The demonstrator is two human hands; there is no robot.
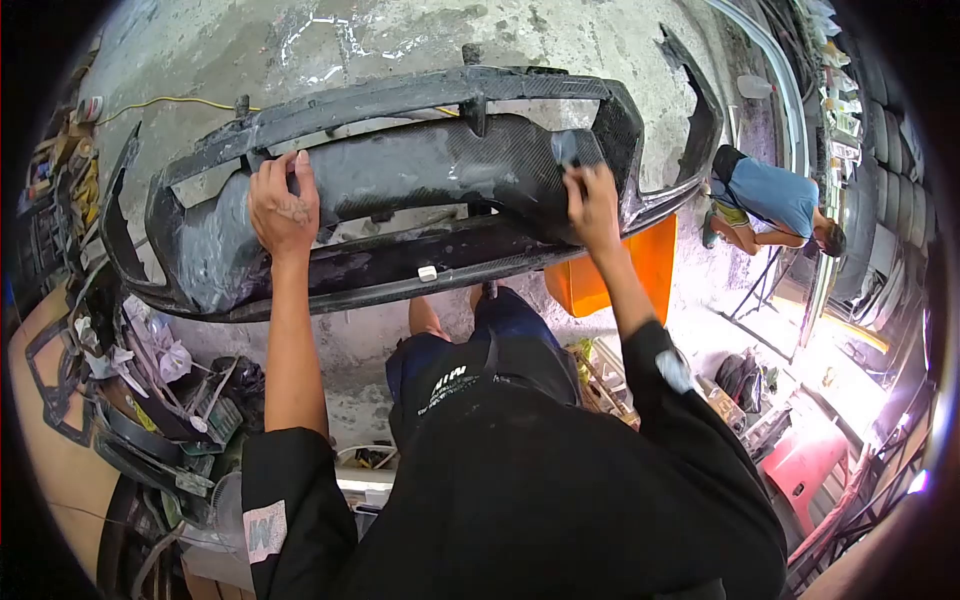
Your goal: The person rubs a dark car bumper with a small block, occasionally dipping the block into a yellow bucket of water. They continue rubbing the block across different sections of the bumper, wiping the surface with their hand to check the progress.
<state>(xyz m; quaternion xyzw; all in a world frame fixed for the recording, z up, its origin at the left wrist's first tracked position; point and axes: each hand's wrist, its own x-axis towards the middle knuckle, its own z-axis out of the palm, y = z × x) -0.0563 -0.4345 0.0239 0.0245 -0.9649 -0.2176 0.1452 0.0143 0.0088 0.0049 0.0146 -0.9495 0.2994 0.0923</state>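
Note:
A black car bumper [400, 165] with a carbon-fibre weave and grey, dusty patches lies across the view in front of me. My left hand [285, 205] grips its left part, fingers bent over an edge of the panel. On the right part of the same panel, my right hand [592, 200] presses with its fingers closed together. A dark, thin piece shows at those fingertips, too blurred to name. Near the hand, the surface has a smeared bluish-grey patch. A small white block [428, 273] rests on the bumper's near lower strip, between my two arms.
An orange bin [650, 265] stands under the bumper's right end. Farther right is another person [770, 195] in a blue top. Car parts and scraps [150, 400] crowd the left side. A yellow cord [180, 100] runs along the concrete floor; a pink panel [810, 465] lies lower right.

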